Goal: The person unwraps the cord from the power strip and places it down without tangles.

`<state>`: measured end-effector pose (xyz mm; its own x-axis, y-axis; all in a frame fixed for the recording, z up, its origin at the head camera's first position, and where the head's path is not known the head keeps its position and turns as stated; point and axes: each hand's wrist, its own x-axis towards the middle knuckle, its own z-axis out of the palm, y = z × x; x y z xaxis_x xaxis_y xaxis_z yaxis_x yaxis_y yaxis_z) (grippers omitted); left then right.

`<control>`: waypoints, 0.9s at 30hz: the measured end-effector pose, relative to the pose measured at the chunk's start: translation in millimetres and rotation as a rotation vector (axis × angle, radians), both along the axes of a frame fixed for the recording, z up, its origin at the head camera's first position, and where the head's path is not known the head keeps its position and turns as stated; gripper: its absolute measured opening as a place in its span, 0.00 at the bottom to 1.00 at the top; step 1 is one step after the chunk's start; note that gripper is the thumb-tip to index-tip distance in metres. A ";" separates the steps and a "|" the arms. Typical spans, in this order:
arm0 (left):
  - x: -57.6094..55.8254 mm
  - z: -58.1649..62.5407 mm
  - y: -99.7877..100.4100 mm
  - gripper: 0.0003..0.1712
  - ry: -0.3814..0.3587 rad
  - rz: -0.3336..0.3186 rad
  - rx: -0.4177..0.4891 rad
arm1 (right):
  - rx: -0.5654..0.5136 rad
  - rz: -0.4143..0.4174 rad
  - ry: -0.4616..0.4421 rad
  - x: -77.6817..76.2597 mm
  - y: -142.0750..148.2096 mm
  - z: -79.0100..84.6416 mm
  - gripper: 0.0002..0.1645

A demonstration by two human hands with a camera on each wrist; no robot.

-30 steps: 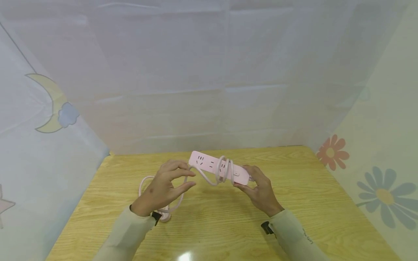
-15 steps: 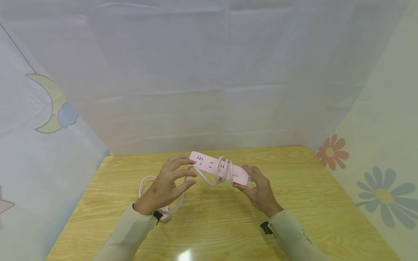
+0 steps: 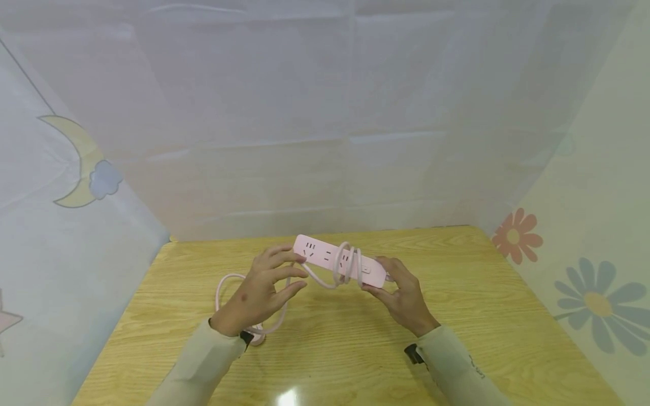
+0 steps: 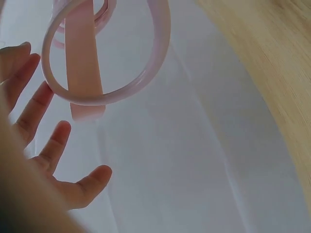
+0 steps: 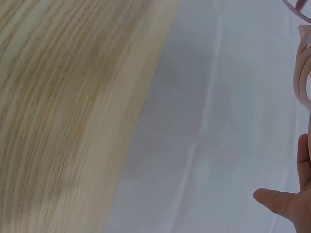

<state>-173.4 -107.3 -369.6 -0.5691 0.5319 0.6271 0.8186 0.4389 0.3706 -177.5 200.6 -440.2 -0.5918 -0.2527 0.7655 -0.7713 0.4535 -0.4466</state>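
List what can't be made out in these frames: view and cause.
Left wrist: upper run of the cord, cut off by the top edge.
Right wrist: most of the right hand, cut off by the right edge.
Head: part of the plug, behind the cord; marks on the right sleeve, too small; underside of the power strip, facing away.

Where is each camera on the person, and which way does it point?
Head: worn on the head, facing forward and down at the pink power strip; left hand, right hand and sleeves show.
Left wrist: worn there, facing the cord; the left hand shows.
Right wrist: worn there, facing the table; part of the right hand shows.
Head and left wrist share the cord.
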 end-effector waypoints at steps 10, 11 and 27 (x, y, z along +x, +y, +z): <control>2.3 -6.2 0.4 0.08 0.052 0.063 -0.076 | -0.007 0.004 0.002 -1.1 0.6 -0.9 0.41; 2.4 -7.1 0.5 0.08 0.057 0.064 -0.082 | -0.007 0.003 0.003 -1.4 0.8 -1.3 0.41; 2.8 -21.3 -3.3 0.09 0.011 0.080 -0.106 | -0.005 0.007 -0.031 0.5 0.9 1.2 0.35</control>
<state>-170.7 -110.6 -390.9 -0.6057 0.5487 0.5762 0.7832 0.5390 0.3100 -176.9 201.5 -439.1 -0.6132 -0.2530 0.7483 -0.7604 0.4458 -0.4724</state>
